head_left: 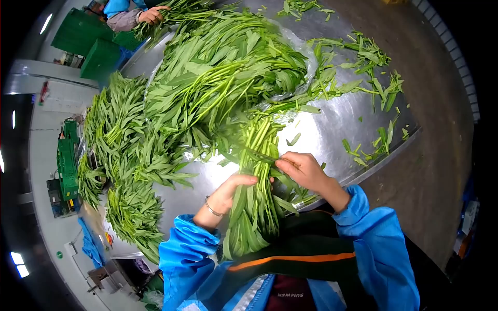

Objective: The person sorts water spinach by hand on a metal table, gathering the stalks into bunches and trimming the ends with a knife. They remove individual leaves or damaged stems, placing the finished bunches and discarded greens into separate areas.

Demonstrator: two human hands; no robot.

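A bunch of water spinach, with long green stems and narrow leaves, stands in front of my body. My left hand, with a bracelet at its wrist, is wrapped round the bunch from the left, the thumb across its front. On the other side, my right hand is closed in a pinch on a dark leafy stem that crosses the bunch. The fingertips of my left hand are mostly hidden behind the stems. Just beyond lies a large heap of water spinach on a clear plastic sheet.
Laid bunches cover the left of the metal table. Loose leaves and cut bits are scattered on the right, near the table edge. A co-worker's hand touches greens at the far end. Green crates stand at left.
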